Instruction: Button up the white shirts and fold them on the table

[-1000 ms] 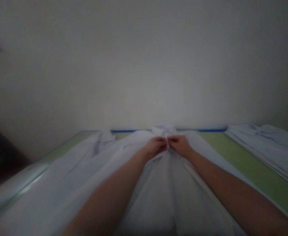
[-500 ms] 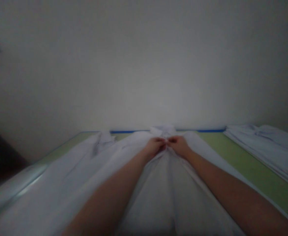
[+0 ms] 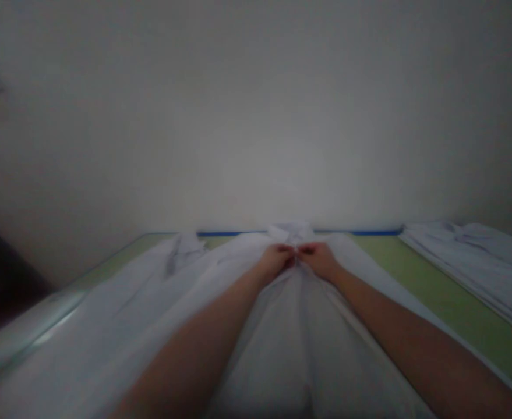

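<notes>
A white shirt (image 3: 303, 337) is spread before me, its collar (image 3: 289, 231) lying at the far side of the table. Just below the collar, my left hand (image 3: 278, 260) pinches the front of the shirt. My right hand (image 3: 318, 259) pinches the same front edge from the other side, so the fingertips of both hands almost meet. Folds in the cloth run from this spot down towards me. Whatever small part lies between the fingertips is too blurred and dark to make out.
Another white garment (image 3: 120, 308) lies on the left of the green table (image 3: 417, 279). White folded garments (image 3: 478, 256) are stacked at the right. A pale wall (image 3: 256, 116) stands behind the blue back edge. Something dark (image 3: 2, 267) is at the far left.
</notes>
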Demonstrator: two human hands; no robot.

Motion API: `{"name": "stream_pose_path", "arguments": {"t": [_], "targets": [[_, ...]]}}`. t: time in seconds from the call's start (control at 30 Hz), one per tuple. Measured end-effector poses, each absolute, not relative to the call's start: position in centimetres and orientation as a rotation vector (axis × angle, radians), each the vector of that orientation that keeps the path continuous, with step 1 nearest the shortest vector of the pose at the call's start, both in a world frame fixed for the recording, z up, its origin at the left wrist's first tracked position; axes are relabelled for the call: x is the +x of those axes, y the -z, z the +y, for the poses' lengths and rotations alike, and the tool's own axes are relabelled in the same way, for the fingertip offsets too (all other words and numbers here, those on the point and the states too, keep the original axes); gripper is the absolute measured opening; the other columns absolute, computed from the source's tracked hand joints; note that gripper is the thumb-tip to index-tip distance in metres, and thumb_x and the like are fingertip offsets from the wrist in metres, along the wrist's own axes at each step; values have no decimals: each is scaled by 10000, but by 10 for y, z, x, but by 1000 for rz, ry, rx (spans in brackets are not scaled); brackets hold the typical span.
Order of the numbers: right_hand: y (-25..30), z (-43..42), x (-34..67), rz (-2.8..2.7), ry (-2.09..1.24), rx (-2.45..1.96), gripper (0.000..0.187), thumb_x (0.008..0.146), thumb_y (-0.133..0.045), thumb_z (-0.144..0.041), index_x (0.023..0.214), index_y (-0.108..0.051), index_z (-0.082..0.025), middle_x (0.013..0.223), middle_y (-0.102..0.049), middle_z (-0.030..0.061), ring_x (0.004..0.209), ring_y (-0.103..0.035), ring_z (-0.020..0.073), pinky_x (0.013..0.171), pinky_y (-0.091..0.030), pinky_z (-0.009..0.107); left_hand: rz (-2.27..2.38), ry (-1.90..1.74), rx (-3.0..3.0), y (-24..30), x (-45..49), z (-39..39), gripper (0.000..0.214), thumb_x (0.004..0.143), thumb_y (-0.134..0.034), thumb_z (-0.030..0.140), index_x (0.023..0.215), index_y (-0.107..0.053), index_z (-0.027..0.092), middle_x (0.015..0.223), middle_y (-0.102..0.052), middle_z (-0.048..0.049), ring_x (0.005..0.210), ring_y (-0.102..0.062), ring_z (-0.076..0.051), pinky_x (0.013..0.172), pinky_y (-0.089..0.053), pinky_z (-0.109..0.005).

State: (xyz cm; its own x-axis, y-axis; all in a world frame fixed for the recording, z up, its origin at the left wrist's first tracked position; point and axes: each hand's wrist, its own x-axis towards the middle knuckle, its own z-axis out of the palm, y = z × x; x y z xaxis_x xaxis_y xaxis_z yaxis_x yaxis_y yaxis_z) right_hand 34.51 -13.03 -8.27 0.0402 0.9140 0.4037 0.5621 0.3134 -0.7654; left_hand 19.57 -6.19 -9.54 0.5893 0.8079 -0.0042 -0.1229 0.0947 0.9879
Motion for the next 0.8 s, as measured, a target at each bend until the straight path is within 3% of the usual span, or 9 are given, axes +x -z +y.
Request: {"name": "stream_pose_path", "arguments": {"t": [0.43,0.63,0.8], "targets": [[74,-138,344,-1718,-474,-1329,318,817,-456,-327,805,-718,-148,692,-678,2,632,-584,123,610,-434,211,604,-759,1304,96,194,-59,96,623,-657,156,685,-604,107,587,-568,-16,508,-523,-83,525,-412,-214],[80,-134,343,-1728,-384,-1391,263,737,-565,-294,922,-708,-176,848,-706,38,750,-635,161,689,-476,252,614,-755,1326,92,195,-61,122,642,-635,213,675,-602,101,594,-574,-39,524,-539,-110,531,-433,-240],[85,-132,343,-1722,-329,-1438,231,722,-595,-280,903,-709,-194,827,-708,36,731,-643,157,686,-478,248,725,-799,1444,97,200,-59,215,683,-646,318,659,-606,108,562,-572,-36,488,-505,-103,494,-392,-229]]}}
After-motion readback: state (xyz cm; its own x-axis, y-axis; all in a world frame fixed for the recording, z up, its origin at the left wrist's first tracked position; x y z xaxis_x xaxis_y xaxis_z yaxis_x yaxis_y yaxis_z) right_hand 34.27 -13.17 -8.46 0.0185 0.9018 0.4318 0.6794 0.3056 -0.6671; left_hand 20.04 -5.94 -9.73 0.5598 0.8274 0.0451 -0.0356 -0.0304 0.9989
